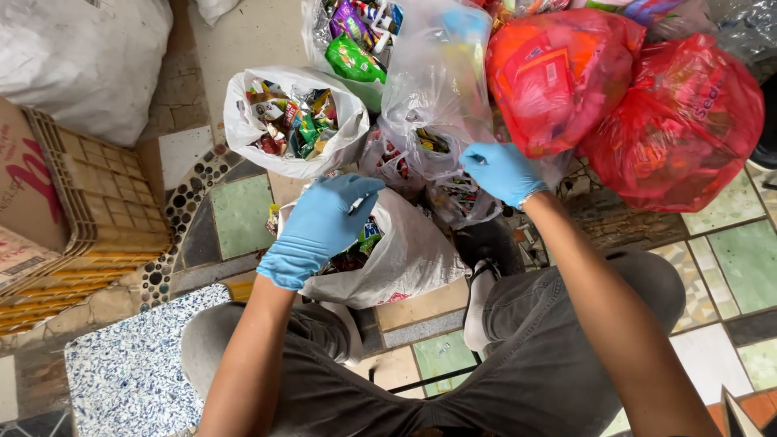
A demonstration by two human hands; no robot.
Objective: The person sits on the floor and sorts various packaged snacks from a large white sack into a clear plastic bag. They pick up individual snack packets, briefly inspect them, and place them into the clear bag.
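Gripping rim of white bag (405,259) of wrappers at centre: left hand (320,226), gloved blue, fingers curled. Pinched clear bag (433,97) at 1 o'clock: right hand (502,171). Red bags (680,121) at 2 o'clock.

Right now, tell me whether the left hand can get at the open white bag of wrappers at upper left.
Probably yes. The left hand rests on the nearer white bag, and the open white bag of wrappers sits just beyond it, mouth up, with nothing between them.
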